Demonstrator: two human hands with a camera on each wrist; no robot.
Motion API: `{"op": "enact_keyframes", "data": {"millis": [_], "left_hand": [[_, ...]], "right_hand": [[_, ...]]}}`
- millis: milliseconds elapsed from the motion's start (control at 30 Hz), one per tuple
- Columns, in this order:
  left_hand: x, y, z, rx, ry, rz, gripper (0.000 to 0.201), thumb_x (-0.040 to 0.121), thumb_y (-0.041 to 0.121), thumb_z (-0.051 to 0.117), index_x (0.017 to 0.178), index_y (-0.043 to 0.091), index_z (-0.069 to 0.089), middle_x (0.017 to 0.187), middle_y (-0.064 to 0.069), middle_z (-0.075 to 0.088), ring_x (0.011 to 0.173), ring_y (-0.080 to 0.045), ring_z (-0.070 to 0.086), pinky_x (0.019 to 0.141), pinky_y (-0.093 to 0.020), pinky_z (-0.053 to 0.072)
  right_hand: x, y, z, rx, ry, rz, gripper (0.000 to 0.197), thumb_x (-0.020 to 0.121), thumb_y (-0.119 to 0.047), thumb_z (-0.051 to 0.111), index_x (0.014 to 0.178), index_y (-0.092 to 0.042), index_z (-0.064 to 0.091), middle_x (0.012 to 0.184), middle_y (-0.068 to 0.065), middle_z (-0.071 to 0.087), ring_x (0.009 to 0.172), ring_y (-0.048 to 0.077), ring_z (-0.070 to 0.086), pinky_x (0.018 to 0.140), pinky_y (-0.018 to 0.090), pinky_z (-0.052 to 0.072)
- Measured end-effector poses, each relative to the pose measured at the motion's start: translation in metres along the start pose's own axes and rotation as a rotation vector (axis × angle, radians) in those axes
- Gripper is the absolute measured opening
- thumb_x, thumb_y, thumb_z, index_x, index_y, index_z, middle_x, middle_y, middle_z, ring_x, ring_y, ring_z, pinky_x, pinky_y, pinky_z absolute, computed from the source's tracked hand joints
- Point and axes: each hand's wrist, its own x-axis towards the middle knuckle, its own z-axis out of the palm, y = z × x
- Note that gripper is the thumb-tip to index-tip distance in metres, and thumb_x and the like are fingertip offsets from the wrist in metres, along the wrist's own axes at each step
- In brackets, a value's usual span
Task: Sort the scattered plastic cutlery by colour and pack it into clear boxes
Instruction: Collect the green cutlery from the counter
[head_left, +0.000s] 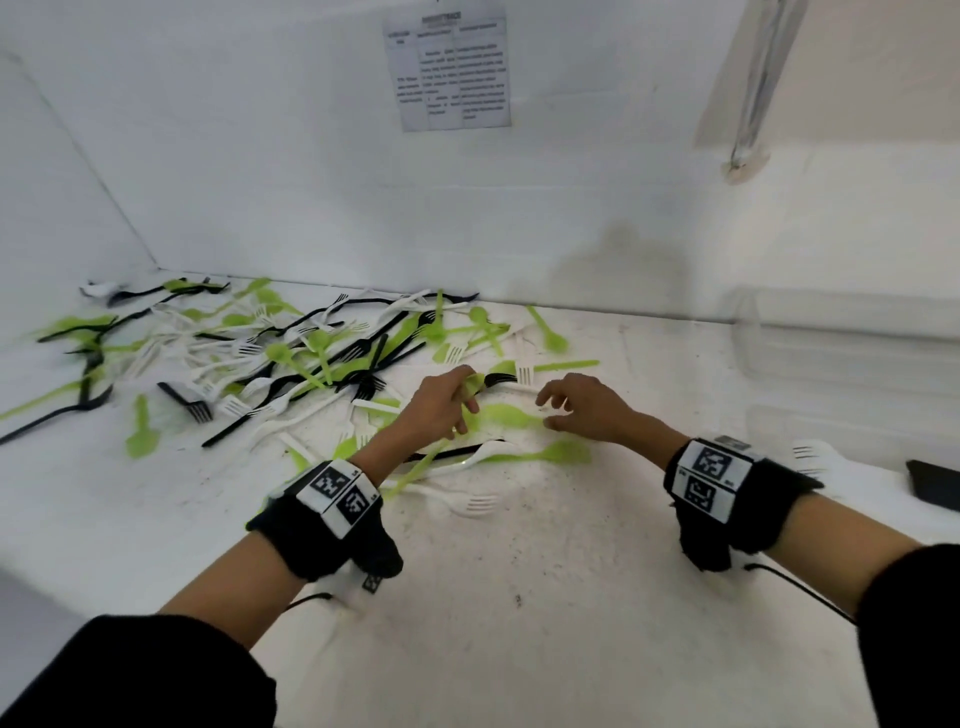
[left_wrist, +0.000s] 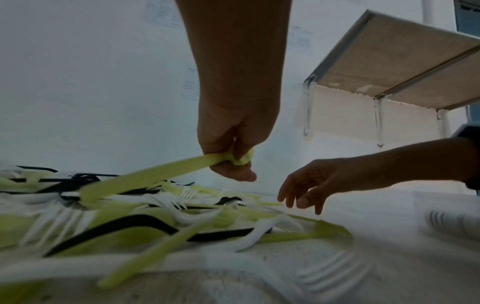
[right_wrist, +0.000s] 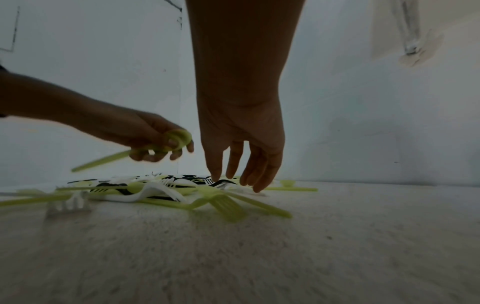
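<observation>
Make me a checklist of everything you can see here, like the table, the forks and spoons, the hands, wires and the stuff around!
Surface: white table, dirty specks near the middle.
Job's things: green, white and black cutlery pile scattered mixed; clear boxes at right, contents cannot be told.
Clutter: dark flat object at the right edge.
Hands: left hand grips a green spoon by its bowl end; right hand empty, fingers spread, reaching down to the cutlery.
Cables: black wire from the right wristband.
Surroundings: white wall, printed sheet, shelf.
</observation>
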Motion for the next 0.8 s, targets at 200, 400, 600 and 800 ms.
{"op": "enact_keyframes", "data": {"millis": [200, 400, 600, 800], "left_hand": [[-0.009, 0.015, -0.019, -0.049, 0.057, 0.086, 0.025, 0.098, 0.004, 0.030, 0.106, 0.014, 0.051, 0.085, -0.003, 0.054, 0.055, -0.017, 0.054, 0.036, -0.018, 0.039], [0.010, 0.014, -0.026, -0.018, 0.042, 0.105, 0.022, 0.093, 0.000, 0.032, 0.096, 0.010, 0.052, 0.081, -0.001, 0.058, 0.056, -0.016, 0.053, 0.037, -0.015, 0.033], [0.043, 0.004, -0.028, -0.010, -0.022, 0.109, 0.025, 0.086, -0.006, 0.043, 0.091, 0.014, 0.057, 0.073, -0.001, 0.060, 0.060, -0.018, 0.051, 0.056, -0.024, 0.044], [0.067, -0.006, -0.026, 0.235, -0.191, 0.181, 0.013, 0.081, 0.021, 0.072, 0.089, 0.016, 0.064, 0.077, 0.005, 0.060, 0.071, -0.016, 0.057, 0.062, -0.024, 0.043]], "right_hand": [[0.013, -0.011, 0.017, -0.097, -0.058, 0.017, 0.029, 0.085, -0.016, 0.063, 0.114, -0.012, 0.061, 0.112, 0.009, 0.057, 0.097, 0.020, 0.051, 0.074, 0.027, 0.038], [0.010, -0.004, 0.010, 0.058, 0.006, 0.038, 0.020, 0.085, -0.006, 0.057, 0.103, -0.008, 0.066, 0.100, 0.009, 0.066, 0.082, 0.013, 0.052, 0.071, 0.026, 0.046], [0.006, -0.001, -0.009, 0.416, 0.156, 0.098, 0.019, 0.085, 0.002, 0.056, 0.094, -0.014, 0.055, 0.072, -0.001, 0.060, 0.052, 0.001, 0.058, 0.047, 0.019, 0.050], [0.002, -0.006, -0.021, 0.564, 0.277, 0.164, 0.016, 0.084, 0.003, 0.058, 0.092, -0.010, 0.053, 0.072, 0.001, 0.059, 0.057, 0.011, 0.059, 0.049, 0.019, 0.052]]}}
